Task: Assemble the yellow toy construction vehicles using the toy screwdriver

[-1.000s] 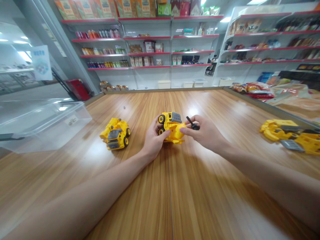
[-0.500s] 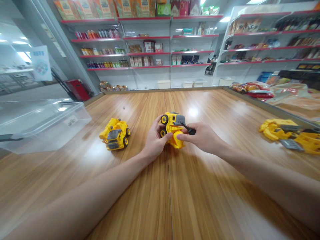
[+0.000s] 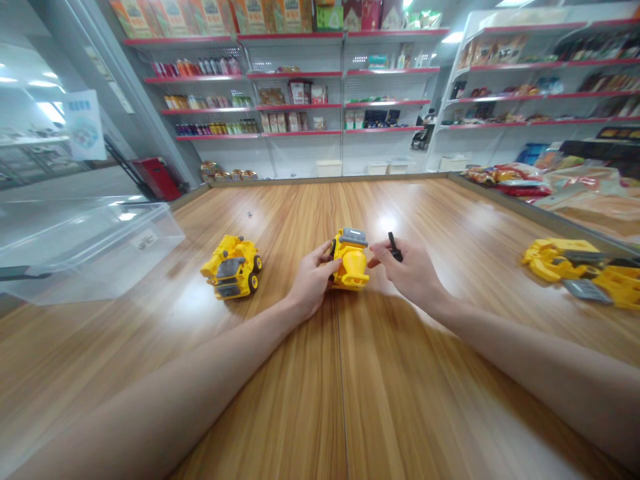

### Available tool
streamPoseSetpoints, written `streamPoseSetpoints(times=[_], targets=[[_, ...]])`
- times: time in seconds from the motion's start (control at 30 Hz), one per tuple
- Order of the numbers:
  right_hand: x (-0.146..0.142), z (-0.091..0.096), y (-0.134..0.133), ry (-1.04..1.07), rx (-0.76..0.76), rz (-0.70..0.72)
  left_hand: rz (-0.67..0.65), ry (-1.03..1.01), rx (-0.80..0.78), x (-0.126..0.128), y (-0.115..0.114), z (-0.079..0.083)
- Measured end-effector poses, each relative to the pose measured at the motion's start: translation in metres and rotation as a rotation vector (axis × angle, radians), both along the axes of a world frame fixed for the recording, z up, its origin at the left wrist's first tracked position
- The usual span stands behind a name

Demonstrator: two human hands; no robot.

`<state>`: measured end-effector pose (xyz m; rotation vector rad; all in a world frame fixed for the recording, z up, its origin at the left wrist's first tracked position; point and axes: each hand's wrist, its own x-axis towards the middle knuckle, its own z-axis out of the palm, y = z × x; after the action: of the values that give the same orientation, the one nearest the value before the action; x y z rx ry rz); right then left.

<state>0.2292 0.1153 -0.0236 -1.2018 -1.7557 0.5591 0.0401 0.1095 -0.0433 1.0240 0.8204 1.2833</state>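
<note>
My left hand [image 3: 315,277] is closed around the left side of a yellow toy cement mixer truck [image 3: 353,267]. The truck has a grey cab roof and a round yellow drum facing me, and its wheels are mostly hidden by my fingers. Just to its right, my right hand [image 3: 407,267] holds a small black screwdriver [image 3: 395,248], the tip of which I cannot clearly make out. Those fingertips are close to the truck's right side; whether they touch it I cannot tell. A second yellow toy truck [image 3: 233,268] with a grey windshield stands on the table to the left.
More yellow toy vehicles [image 3: 585,267] lie at the right. A clear plastic bin [image 3: 95,253] sits at the left edge. Tiny metal bits [image 3: 249,215] rest on the wooden table [image 3: 295,400]. Snack bags [image 3: 515,179] are beyond its right rim, and stocked shelves [image 3: 295,75] stand behind.
The toy cement mixer truck has been turned from its side so its drum and roof face up. My right hand has drawn slightly right, and the black screwdriver now points upward.
</note>
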Motion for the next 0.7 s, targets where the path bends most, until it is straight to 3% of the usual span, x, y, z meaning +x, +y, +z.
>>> streamPoseSetpoints(times=[0.13,0.27,0.33,0.4,0.43,0.47,0.53,0.6,0.67,0.7], targets=[[-0.001,-0.014,0.003,0.081,-0.025,0.07,-0.055,0.16,-0.052,0.0,-0.004,0.005],[-0.004,-0.019,0.002,0.078,-0.026,0.077,0.059,0.621,0.039,-0.005,-0.002,0.009],[-0.005,-0.02,0.001,0.044,-0.013,0.066,0.042,0.854,0.078,-0.011,0.001,0.019],[-0.005,-0.021,-0.001,0.006,0.002,0.064,0.041,0.948,0.086,-0.023,0.002,0.038],[-0.006,-0.021,-0.002,-0.01,0.008,0.066,0.052,1.0,0.108,-0.031,0.001,0.052],[-0.006,-0.021,-0.003,-0.027,0.012,0.071,0.117,1.145,0.23,-0.041,0.0,0.066],[-0.006,-0.021,-0.005,-0.073,0.019,0.091,0.35,1.457,0.438,-0.066,-0.002,0.093],[-0.008,-0.02,-0.005,-0.126,0.025,0.12,0.506,1.64,0.397,-0.096,-0.002,0.111],[-0.014,-0.021,-0.006,-0.16,0.035,0.142,0.542,1.644,0.154,-0.126,0.004,0.114],[-0.018,-0.021,-0.006,-0.17,0.044,0.148,0.518,1.62,0.118,-0.139,0.008,0.111]])
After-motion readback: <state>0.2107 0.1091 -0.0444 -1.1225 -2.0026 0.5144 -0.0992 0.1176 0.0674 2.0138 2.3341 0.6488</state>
